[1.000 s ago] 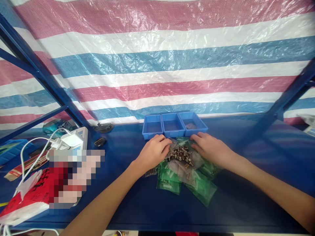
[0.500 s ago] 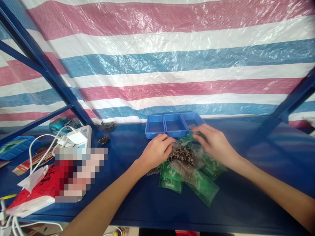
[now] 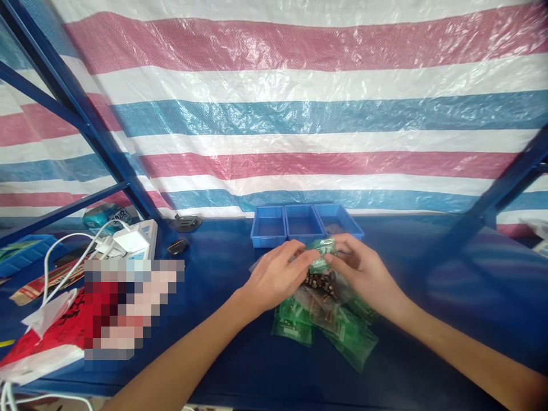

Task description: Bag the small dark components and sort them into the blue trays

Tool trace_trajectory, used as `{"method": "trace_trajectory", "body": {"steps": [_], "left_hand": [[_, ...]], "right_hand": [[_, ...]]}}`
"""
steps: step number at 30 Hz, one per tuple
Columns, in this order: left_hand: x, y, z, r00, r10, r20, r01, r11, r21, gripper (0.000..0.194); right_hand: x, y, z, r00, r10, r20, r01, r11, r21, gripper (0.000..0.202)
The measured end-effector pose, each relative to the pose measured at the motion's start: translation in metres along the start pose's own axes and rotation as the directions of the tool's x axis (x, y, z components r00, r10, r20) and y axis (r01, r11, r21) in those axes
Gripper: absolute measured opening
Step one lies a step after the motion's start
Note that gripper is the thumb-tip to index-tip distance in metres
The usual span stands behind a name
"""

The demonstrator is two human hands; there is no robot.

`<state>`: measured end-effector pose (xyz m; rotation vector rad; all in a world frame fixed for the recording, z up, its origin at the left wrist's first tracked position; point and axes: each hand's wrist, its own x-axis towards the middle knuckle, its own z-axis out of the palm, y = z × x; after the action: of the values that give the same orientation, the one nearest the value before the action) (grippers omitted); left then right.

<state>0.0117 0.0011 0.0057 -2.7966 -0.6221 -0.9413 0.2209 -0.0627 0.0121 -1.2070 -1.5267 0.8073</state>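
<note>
A striped sheet (image 3: 299, 91) is hanging at the far side; a blue table (image 3: 222, 354) is stretching before it; three blue trays (image 3: 269, 242) are standing side by side, the right one holding something pale; a bag pile (image 3: 293, 328) is lying nearer; the left hand (image 3: 276, 277) and right hand (image 3: 370, 271) are pinching one green bag (image 3: 322, 248) over it, fingers narrow.

left hand (image 3: 285, 274) + right hand (image 3: 362, 268) | green packet (image 3: 321, 255) between fingers | above bag pile (image 3: 321, 308) | blue trays (image 3: 303, 221) behind
</note>
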Motion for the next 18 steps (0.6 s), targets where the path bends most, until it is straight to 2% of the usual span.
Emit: {"method": "trace_trajectory", "body": {"steps": [4,6,8,11,16,18], "left_hand": [[-0.0005,0.0027,-0.0005,0.999,-0.044,-0.018,0.045,0.999,0.031,0.028],[-0.0015,0.0016,-0.0005,0.997,-0.043,-0.059,0.044,0.999,0.023,0.027],[-0.0022,-0.0004,-0.0005,0.992,-0.034,-0.120,0.037,0.999,0.019,0.025],[-0.0021,-0.0038,-0.0003,0.984,-0.022,-0.175,0.021,1.000,-0.010,0.024],[-0.0025,-0.0061,0.0019,0.987,-0.047,-0.154,0.036,0.997,-0.075,0.022],[-0.0035,-0.0044,0.0034,0.982,-0.077,-0.170,0.059,0.992,-0.109,0.022]], "right_hand": [[0.0027,0.0029,0.0029,0.995,0.084,0.056,-0.094,0.973,0.212,0.048],[0.0026,0.0012,0.0036,0.991,0.110,0.073,-0.125,0.959,0.253,0.054],[0.0020,-0.0018,0.0033,0.990,0.117,0.078,-0.134,0.955,0.264,0.052],[0.0010,-0.0052,0.0010,0.994,0.081,0.072,-0.095,0.973,0.212,0.041],[-0.0007,-0.0005,-0.0020,0.996,0.028,0.079,-0.030,0.999,0.029,0.045],[-0.0009,0.0032,-0.0021,0.999,0.017,0.046,-0.015,0.999,-0.050,0.033]]}}
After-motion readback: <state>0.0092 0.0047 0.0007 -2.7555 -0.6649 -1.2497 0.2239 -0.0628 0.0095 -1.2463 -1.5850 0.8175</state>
